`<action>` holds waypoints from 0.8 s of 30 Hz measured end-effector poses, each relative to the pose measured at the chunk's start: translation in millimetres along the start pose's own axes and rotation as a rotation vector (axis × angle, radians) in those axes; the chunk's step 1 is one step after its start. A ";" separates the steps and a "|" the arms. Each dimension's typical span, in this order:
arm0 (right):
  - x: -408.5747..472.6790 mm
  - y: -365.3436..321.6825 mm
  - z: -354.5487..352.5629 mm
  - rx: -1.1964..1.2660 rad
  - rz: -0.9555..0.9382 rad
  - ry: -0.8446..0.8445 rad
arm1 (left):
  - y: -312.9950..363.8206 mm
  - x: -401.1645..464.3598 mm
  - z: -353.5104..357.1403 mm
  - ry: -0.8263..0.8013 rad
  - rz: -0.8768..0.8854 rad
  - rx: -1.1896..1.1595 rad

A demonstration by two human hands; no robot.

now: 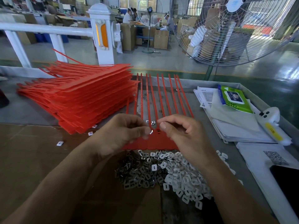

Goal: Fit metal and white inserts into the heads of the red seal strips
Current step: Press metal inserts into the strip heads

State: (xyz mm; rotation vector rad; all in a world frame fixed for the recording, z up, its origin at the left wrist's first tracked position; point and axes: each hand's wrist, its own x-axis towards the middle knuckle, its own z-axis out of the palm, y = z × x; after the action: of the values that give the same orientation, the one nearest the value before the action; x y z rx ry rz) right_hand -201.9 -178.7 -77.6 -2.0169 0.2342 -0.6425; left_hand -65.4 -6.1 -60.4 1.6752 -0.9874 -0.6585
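Note:
A sheet of joined red seal strips (159, 97) lies on the table, its tails fanning away from me and its heads (155, 140) under my hands. My left hand (124, 131) pinches a small metal insert (151, 131) between thumb and finger, just left of an open head slot (158, 131). My right hand (179, 131) hovers over the heads with fingers curled; whether it holds anything is hidden. Close to me lie a heap of dark metal inserts (137, 173) and a heap of white inserts (182, 177).
A tall stack of red seal strip sheets (80, 101) stands at the left. Papers (234, 126), a green wipes pack (234, 99) and a white handheld device (271, 125) lie at the right. A few loose white inserts (60, 143) sit on the cardboard at the left.

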 end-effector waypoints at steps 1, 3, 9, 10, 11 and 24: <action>-0.7 -1.4 1.1 0.007 -0.029 -0.026 | 0.1 0.5 1.0 0.026 -0.022 -0.055; -1.5 -3.4 4.1 -0.009 -0.093 -0.062 | 0.0 1.5 2.3 0.052 -0.064 -0.133; -0.7 -5.8 9.9 -0.108 -0.241 -0.041 | -1.6 3.1 8.5 0.024 -0.098 -0.256; -0.7 -5.9 9.6 -0.122 -0.261 -0.030 | -1.6 3.1 9.7 0.023 -0.100 -0.267; -0.4 -6.0 9.5 -0.135 -0.276 -0.016 | -1.5 3.2 10.9 0.026 -0.102 -0.280; -2.9 -2.4 13.6 0.191 0.061 0.020 | -0.1 4.9 17.7 0.131 0.037 -0.209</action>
State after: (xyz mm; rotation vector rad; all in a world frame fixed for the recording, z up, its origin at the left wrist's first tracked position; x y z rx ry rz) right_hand -197.3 -166.1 -81.9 -1.8147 0.2363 -0.6230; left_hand -77.2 -19.1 -65.8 1.4928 -0.8254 -0.5983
